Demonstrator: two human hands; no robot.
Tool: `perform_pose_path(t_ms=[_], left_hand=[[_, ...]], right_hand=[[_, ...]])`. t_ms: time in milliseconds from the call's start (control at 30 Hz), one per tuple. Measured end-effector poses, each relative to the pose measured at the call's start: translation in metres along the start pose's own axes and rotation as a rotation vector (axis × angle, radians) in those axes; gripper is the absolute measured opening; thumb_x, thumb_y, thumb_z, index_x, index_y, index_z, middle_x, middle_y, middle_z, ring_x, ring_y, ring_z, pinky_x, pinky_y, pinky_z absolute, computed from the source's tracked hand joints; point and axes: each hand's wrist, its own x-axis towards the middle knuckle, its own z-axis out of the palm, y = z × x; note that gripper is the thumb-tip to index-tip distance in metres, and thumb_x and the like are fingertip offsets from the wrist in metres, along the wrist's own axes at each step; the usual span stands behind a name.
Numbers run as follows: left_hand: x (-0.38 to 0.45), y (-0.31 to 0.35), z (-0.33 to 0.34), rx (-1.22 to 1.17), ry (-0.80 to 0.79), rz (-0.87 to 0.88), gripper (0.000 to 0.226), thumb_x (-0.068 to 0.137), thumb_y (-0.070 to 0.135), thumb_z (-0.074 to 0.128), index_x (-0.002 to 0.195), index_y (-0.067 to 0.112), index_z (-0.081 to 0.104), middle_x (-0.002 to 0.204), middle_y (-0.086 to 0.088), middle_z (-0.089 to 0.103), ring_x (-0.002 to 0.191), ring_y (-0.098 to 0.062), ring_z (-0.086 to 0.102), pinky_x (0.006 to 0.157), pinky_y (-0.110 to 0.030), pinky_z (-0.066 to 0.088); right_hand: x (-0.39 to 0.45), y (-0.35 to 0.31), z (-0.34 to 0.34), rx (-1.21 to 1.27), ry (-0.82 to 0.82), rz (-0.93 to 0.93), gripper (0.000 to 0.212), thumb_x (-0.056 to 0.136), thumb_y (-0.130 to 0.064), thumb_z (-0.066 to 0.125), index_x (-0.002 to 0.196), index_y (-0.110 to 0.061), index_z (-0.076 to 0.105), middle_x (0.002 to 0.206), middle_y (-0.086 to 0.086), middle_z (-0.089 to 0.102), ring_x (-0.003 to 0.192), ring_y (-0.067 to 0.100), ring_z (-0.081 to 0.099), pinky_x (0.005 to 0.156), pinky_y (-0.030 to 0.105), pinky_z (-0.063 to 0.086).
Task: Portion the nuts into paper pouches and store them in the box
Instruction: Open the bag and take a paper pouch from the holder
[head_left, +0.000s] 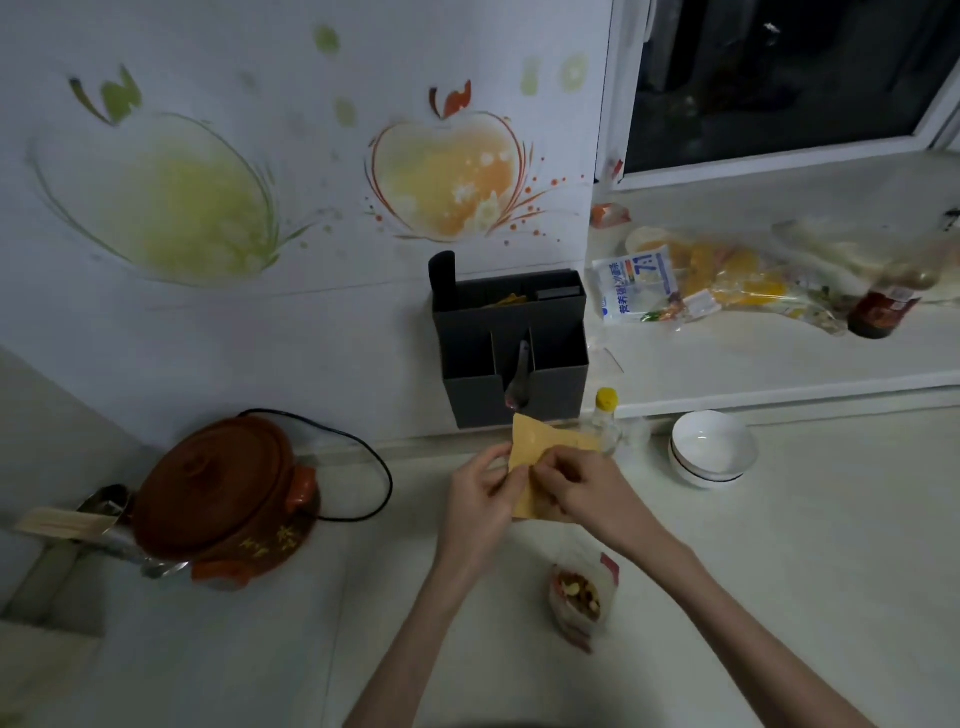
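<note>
A yellow paper pouch (535, 447) is held above the white counter, just in front of the dark grey box (511, 343) on the wall. My left hand (480, 493) pinches its left edge. My right hand (582, 488) pinches the pouch near its middle, fingers curled over the paper. An open plastic bag of mixed nuts (579, 597) stands on the counter below my right forearm. The box has several compartments; another yellow pouch shows in its back section and a spoon (519, 382) leans in the front one.
A brown clay pot (223, 493) with a black cord sits at the left. Stacked white bowls (711, 449) and a small yellow-capped bottle (605, 415) stand right of the box. Food packets (639, 286) and a dark bottle (883, 306) lie on the window ledge.
</note>
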Motion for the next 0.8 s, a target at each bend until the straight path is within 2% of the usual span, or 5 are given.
perform_pose_path(t_ms=[167,300,567,700,800], left_hand=[[-0.002,0.006,-0.002,-0.17,-0.077,-0.08,0.024,0.1,0.017,0.049,0.102,0.021,0.072,0.095,0.003,0.074,0.092,-0.013,0.07,0.062,-0.025,0.056],[-0.001,0.007,-0.004,-0.134,-0.107,-0.052,0.022,0.098,0.015,0.053,0.102,0.025,0.072,0.095,0.004,0.074,0.093,-0.011,0.07,0.066,-0.028,0.059],[0.001,0.009,-0.007,-0.125,-0.21,-0.049,0.025,0.098,0.009,0.051,0.103,0.023,0.071,0.094,0.003,0.075,0.093,-0.012,0.071,0.069,-0.029,0.059],[0.003,0.009,-0.003,-0.068,-0.223,-0.045,0.032,0.097,0.003,0.05,0.1,0.026,0.071,0.092,-0.004,0.076,0.088,-0.014,0.072,0.07,-0.031,0.06],[0.006,0.01,-0.002,-0.082,-0.244,-0.054,0.032,0.096,0.005,0.052,0.101,0.03,0.071,0.094,0.001,0.076,0.09,-0.013,0.072,0.07,-0.033,0.06]], right_hand=[[0.002,-0.001,0.001,0.0,0.008,0.006,0.035,0.096,-0.034,0.048,0.064,-0.019,0.051,0.066,0.004,0.056,0.063,0.016,0.051,0.066,0.037,0.044],[0.002,-0.007,0.0,0.02,-0.037,-0.002,0.049,0.097,-0.045,0.04,0.066,-0.011,0.056,0.062,0.002,0.053,0.061,0.014,0.049,0.063,0.031,0.039],[0.0,-0.008,-0.002,0.031,-0.036,0.017,0.054,0.095,-0.05,0.039,0.067,-0.008,0.057,0.063,0.006,0.053,0.061,0.016,0.048,0.064,0.034,0.038],[0.001,-0.009,-0.002,-0.025,-0.01,0.037,0.051,0.096,-0.047,0.044,0.066,-0.007,0.059,0.062,0.01,0.055,0.059,0.017,0.049,0.062,0.037,0.039],[0.0,-0.01,-0.004,-0.06,0.015,0.012,0.052,0.097,-0.042,0.043,0.065,-0.006,0.06,0.067,0.018,0.062,0.059,0.017,0.052,0.065,0.04,0.045]])
